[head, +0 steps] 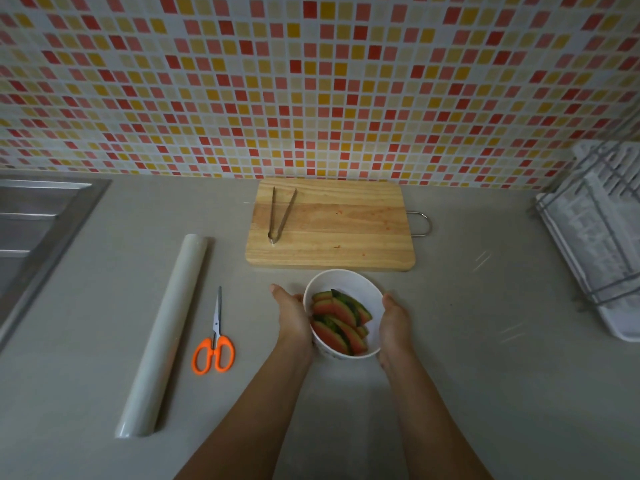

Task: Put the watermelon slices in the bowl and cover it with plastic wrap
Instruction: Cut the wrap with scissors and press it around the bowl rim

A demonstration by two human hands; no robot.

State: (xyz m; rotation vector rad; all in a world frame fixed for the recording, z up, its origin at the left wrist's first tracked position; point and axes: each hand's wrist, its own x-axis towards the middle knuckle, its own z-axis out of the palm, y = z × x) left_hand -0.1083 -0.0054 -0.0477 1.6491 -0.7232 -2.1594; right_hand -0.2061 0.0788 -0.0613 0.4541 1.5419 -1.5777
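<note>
A white bowl (346,282) sits on the grey counter just in front of the wooden cutting board (346,230). Several watermelon slices (341,320), red flesh with green rind, lie inside it. My left hand (294,315) cups the bowl's left side and my right hand (394,323) cups its right side. A long roll of plastic wrap (166,330) lies diagonally on the counter to the left, apart from both hands. The bowl's top has no visible cover.
Orange-handled scissors (214,337) lie between the roll and the bowl. Metal tongs (282,213) rest on the cutting board's left part. A steel sink (31,230) is at far left, a white dish rack (599,237) at far right. A tiled wall stands behind.
</note>
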